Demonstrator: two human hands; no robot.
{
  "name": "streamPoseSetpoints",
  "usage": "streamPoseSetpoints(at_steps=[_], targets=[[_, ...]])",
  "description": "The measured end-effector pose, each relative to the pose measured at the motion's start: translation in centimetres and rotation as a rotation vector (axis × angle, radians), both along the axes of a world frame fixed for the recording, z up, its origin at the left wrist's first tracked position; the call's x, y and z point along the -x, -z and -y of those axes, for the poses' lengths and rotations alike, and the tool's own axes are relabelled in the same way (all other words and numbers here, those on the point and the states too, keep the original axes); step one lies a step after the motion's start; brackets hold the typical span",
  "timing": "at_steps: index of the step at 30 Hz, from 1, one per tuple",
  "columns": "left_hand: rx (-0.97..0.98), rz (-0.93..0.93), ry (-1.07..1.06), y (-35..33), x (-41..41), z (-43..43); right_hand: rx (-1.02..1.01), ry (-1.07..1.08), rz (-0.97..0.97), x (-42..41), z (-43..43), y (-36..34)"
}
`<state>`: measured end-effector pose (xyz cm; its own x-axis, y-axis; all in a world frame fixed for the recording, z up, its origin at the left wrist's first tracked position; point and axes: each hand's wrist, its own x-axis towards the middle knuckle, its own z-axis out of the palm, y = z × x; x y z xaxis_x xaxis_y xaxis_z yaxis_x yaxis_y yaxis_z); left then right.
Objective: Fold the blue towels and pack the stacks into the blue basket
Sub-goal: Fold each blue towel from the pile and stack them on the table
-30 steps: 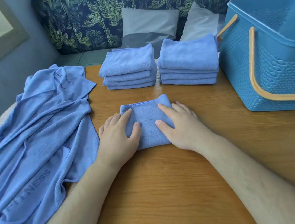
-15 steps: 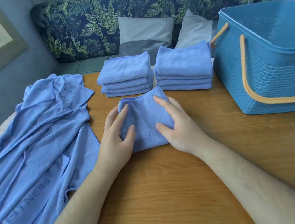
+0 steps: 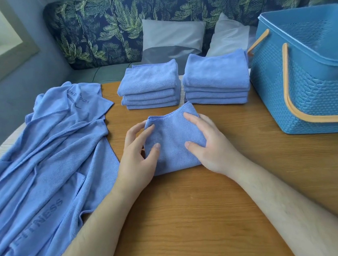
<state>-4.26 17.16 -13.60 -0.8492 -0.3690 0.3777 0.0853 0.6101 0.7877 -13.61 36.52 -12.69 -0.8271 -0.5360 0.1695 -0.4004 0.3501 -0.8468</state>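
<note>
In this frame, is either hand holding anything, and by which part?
Yes: the small folded towel. The left hand pinches its left edge and the right hand grips its right edge, with both thumbs on top.

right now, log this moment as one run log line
left hand: grips folded towel | right hand: grips folded towel | folded stacks: behind it, on table | blue basket: right of stacks

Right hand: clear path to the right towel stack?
Probably yes, once it releases the folded towel: the right stack sits just beyond the right hand, nothing stands between, and the basket is off to the side.
</note>
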Motion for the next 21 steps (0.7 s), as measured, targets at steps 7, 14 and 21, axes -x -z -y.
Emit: streamPoseSetpoints(at_steps=[7, 14, 21], targets=[[-0.258, -0.111, 0.045, -2.6, 0.6, 0.7, 0.073, -0.017, -0.091, 0.0, 0.4, -2.0], [-0.225, -0.125, 0.025, -10.6, 7.9, 6.5, 0.017, 0.086, -0.245, 7.2, 6.7, -10.1], [-0.187, 0.084, -0.039, -13.0, 19.4, 13.2, -0.334, 0.175, -0.212, 15.3, 12.7, -13.3]])
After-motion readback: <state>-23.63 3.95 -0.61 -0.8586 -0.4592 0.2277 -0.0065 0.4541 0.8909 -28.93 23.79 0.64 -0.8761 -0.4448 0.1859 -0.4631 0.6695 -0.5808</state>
